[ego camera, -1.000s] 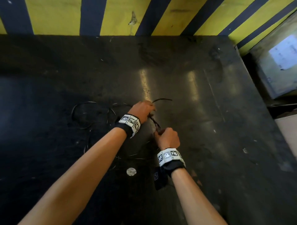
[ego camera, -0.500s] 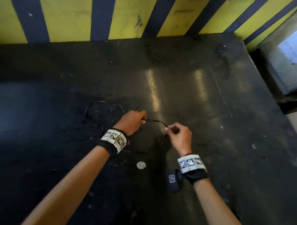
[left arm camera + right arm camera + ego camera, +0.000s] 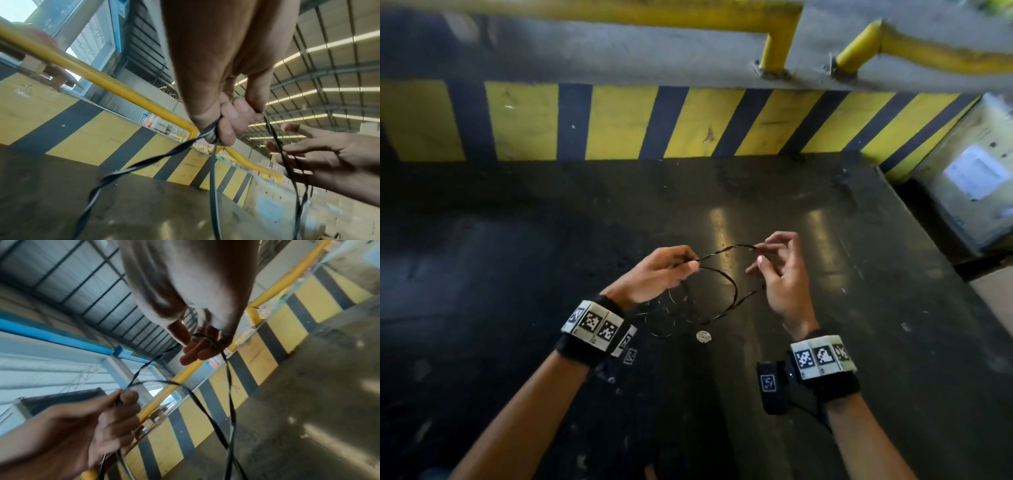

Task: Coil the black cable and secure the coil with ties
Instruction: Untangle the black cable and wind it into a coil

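The thin black twisted cable is lifted above the dark table. My left hand grips several strands of it in curled fingers. My right hand pinches the cable a short span to the right, with its other fingers spread. One strand arcs between the two hands, and a loop hangs below them. In the right wrist view the cable runs down from my right hand's fingers. Thin loose strands trail onto the table under my left wrist.
A small round pale disc lies on the table below the loop. A yellow and black striped wall closes the far edge, with yellow rails above. The table's right edge drops off beside a pale box.
Both hands have risen off the table and moved apart, lifting the cable with them. The right hand turned palm-up with fingers spread. The head view has tilted up.
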A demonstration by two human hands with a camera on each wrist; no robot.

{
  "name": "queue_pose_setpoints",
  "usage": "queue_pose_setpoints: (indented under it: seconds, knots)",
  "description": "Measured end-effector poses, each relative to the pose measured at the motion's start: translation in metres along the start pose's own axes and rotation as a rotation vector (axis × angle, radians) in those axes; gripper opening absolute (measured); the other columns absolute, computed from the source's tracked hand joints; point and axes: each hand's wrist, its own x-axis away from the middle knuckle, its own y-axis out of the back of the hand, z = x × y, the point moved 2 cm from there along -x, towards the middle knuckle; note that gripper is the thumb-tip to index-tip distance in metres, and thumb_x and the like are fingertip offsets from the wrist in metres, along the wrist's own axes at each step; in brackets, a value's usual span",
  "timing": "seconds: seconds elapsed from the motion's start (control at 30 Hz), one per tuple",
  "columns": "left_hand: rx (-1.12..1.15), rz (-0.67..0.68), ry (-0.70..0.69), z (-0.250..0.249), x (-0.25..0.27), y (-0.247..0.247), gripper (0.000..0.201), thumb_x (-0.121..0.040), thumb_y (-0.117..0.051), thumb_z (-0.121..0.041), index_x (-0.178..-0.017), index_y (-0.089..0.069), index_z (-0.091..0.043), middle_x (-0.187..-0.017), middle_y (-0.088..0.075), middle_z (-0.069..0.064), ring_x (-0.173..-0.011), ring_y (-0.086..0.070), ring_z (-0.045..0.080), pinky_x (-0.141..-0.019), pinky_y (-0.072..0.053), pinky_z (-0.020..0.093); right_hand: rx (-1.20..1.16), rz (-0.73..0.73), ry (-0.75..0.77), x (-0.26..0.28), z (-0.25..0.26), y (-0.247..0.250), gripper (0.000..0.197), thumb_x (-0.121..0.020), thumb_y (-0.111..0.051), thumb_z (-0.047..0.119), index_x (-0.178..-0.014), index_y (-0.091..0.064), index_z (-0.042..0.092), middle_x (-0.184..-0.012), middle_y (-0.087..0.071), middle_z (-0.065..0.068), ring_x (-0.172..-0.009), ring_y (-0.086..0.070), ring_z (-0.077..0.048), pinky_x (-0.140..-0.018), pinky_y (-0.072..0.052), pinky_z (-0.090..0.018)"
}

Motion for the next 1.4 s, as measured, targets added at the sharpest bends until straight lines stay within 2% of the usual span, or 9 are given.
queue_pose_setpoints:
  seconds: [0.3, 0.47, 0.6, 0.77, 0.87, 0.97, 1.2, 1.33, 1.4]
  knots:
    - [0.363, -0.149, -0.092, -0.044, 0.055, -0.024, 0.015, -0.099, -0.047, -0.015, -0.093, -0.052, -0.003, -0.065, -0.04, -0.006, -0.05, -0.036, 0.004, -0.046, -0.032, 0.015, 0.29, 0.248, 0.276, 0.061, 0.046, -0.038, 0.014, -0.095, -0.068, 0.022, -0.099, -0.076, 0.011, -0.119, -0.059, 0.001, -0.11, -0.061, -0.004, -0.092, -0.049, -0.018]
    - [-0.223, -0.271, -0.119, -0.057, 0.081, -0.026, 0.027, -0.098, -0.06, -0.02, -0.12, -0.044, -0.022, -0.075, -0.052, 0.005, -0.058, -0.045, 0.009, -0.052, -0.039, 0.023, 0.381, 0.211, 0.287, 0.07, 0.069, -0.032, 0.011, -0.091, -0.072, 0.032, -0.089, -0.081, 0.027, -0.139, -0.048, 0.005, -0.128, -0.044, -0.014, -0.109, -0.037, -0.029]
    - [-0.534, -0.289, -0.256, -0.064, 0.094, -0.033, 0.003, -0.099, -0.058, -0.016, -0.101, -0.058, -0.014, -0.073, -0.055, -0.01, -0.06, -0.052, -0.001, -0.059, -0.039, 0.012, 0.398, 0.24, 0.3, 0.071, 0.094, -0.026, 0.01, -0.092, -0.071, 0.03, -0.088, -0.08, 0.03, -0.142, -0.046, 0.006, -0.13, -0.038, -0.016, -0.111, -0.032, -0.028]
    - [-0.857, -0.421, -0.275, -0.059, 0.096, -0.025, 0.039, -0.098, -0.044, -0.042, -0.086, -0.075, -0.022, -0.126, -0.052, 0.004, -0.121, -0.039, 0.017, -0.097, -0.033, 0.032, 0.389, 0.198, 0.304, 0.062, 0.118, -0.016, 0.014, -0.095, -0.066, 0.029, -0.087, -0.077, 0.029, -0.123, -0.057, 0.001, -0.119, -0.05, -0.013, -0.098, -0.039, -0.017]
    - [-0.628, -0.358, -0.324, -0.079, 0.101, -0.021, 0.036, -0.103, -0.045, -0.031, -0.08, -0.071, -0.019, -0.096, -0.064, -0.013, -0.094, -0.054, 0.012, -0.081, -0.043, 0.032, 0.222, 0.225, 0.279, 0.054, 0.129, -0.01, 0.02, -0.1, -0.06, 0.024, -0.092, -0.075, 0.013, -0.086, -0.066, -0.002, -0.081, -0.063, -0.011, -0.079, -0.051, -0.025]
    - [-0.278, -0.2, -0.291, -0.103, 0.104, -0.021, 0.035, -0.106, -0.042, -0.017, -0.082, -0.066, -0.008, -0.076, -0.067, 0.006, -0.074, -0.061, 0.024, -0.074, -0.05, 0.038, 0.106, 0.24, 0.246, 0.047, 0.135, -0.01, 0.026, -0.103, -0.055, 0.028, -0.101, -0.071, 0.008, -0.067, -0.053, -0.004, -0.06, -0.05, -0.018, -0.06, -0.048, -0.034]
    - [0.325, 0.023, -0.307, -0.144, 0.112, -0.042, 0.037, -0.108, -0.026, -0.013, -0.104, -0.059, 0.002, -0.086, -0.063, 0.016, -0.092, -0.057, 0.036, -0.085, -0.054, 0.036, 0.01, 0.168, 0.221, 0.032, 0.131, -0.024, 0.028, -0.104, -0.052, 0.03, -0.105, -0.071, 0.011, -0.064, -0.051, 0.003, -0.055, -0.04, -0.01, -0.052, -0.033, -0.024]
    - [0.449, 0.036, -0.373, -0.159, 0.108, -0.049, 0.037, -0.107, -0.026, -0.01, -0.129, -0.049, 0.008, -0.11, -0.063, 0.02, -0.105, -0.059, 0.036, -0.1, -0.047, 0.047, -0.08, 0.223, 0.162, 0.031, 0.114, -0.04, 0.029, -0.105, -0.049, 0.03, -0.108, -0.07, 0.01, -0.073, -0.056, -0.025, -0.059, -0.046, -0.022, -0.053, -0.037, -0.031]
    - [0.515, 0.025, -0.394, -0.169, 0.106, -0.05, 0.039, -0.108, -0.025, -0.012, -0.135, -0.044, 0.009, -0.114, -0.061, 0.022, -0.108, -0.058, 0.037, -0.102, -0.046, 0.048, -0.104, 0.248, 0.101, 0.034, 0.101, -0.048, 0.031, -0.107, -0.046, 0.025, -0.103, -0.075, 0.017, -0.063, -0.05, -0.012, -0.05, -0.04, -0.011, -0.047, -0.032, -0.025]
